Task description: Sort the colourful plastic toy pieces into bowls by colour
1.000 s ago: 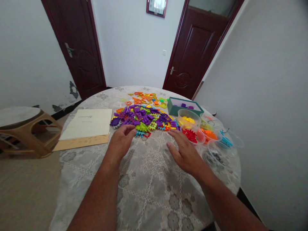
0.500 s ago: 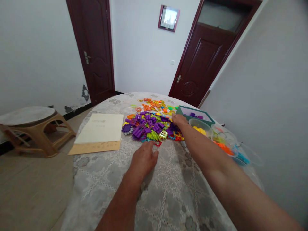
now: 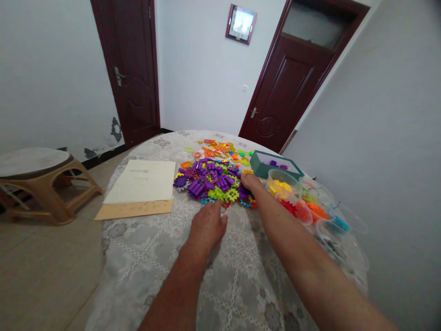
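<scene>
A heap of interlocking plastic building pieces (image 3: 206,177), mostly purple with green, blue and red ones, lies in the middle of the table. My left hand (image 3: 209,225) rests at its near edge, close to a lime-green piece (image 3: 232,195); the thumb stands apart from the fingers, and nothing shows in it. My right hand (image 3: 251,180) reaches into the heap's right side. Its fingers are mostly hidden, so what they hold cannot be seen. A yellow piece (image 3: 248,171) shows just beyond that hand.
A green-edged box (image 3: 260,171) with some purple pieces stands at the back right. Clear tubs hold yellow pieces (image 3: 279,187), red pieces (image 3: 288,208) and orange pieces (image 3: 319,211). Paper sheets (image 3: 143,181) lie left. More orange pieces (image 3: 215,151) spread behind the heap.
My right hand has moved slightly left, away from the green-edged box and onto the heap's right side. My left hand stays nearly in place. The view has shifted, showing more tubs.
</scene>
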Tool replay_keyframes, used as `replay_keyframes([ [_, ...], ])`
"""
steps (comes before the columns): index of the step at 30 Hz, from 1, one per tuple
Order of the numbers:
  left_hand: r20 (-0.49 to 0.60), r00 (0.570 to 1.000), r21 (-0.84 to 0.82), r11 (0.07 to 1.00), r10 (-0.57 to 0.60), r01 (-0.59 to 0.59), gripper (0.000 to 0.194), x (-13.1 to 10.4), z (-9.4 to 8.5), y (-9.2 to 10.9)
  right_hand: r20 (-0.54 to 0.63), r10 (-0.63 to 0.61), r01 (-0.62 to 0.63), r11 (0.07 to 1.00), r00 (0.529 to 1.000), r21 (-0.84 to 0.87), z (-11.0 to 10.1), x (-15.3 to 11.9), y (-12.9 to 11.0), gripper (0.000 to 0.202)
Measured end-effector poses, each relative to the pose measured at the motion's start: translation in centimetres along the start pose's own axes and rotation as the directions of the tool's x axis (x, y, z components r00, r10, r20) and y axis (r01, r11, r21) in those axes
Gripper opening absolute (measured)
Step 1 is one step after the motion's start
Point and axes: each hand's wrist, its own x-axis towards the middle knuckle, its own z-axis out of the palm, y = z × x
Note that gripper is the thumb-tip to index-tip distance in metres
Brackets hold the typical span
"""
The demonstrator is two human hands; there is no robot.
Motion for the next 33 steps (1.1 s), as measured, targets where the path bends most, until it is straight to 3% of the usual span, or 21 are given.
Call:
replay_keyframes([
  [5,0.01,1.0,0.024,1.0,-0.015,0.015,0.038,0.1,0.1,0.3,-0.028,0.001,-0.001,0.999,1.0,0.032,0.7,-4.7,0.1,0.072],
  [10,0.014,0.999,0.044,0.999,0.03,-0.03,0.053,0.5,0.6,-0.1,-0.092,-0.003,0.007,0.999,0.996,0.048,1.5,-9.4,0.1,0.069],
  [14,0.01,0.999,0.084,0.995,0.045,-0.046,0.059,0.8,0.9,-0.2,-0.169,-0.092,0.1,0.994,0.981,0.039,2.1,-12.4,0.7,0.057],
  [18,0.024,0.996,0.098,0.991,0.084,-0.086,0.057,0.7,0.8,-0.1,-0.272,-0.234,0.252,0.967,0.933,0.035,2.7,-14.4,2.0,0.047],
  [25,0.055,0.99,0.069,0.989,0.13,-0.134,0.052,0.6,0.5,-0.3,-0.414,-0.436,0.499,0.865,0.799,0.052,3.6,-18.0,3.4,0.035],
  [29,0.075,0.988,0.06,0.988,0.135,-0.139,0.046,0.5,0.1,-0.9,-0.403,-0.48,0.556,0.826,0.779,0.091,3.7,-20.0,3.5,0.036],
  [33,0.113,0.993,0.15,0.987,0.036,-0.053,0.032,0.4,-1.0,-0.7,-0.373,-0.52,0.603,0.782,0.769,0.154,3.7,-20.7,3.5,0.032],
])
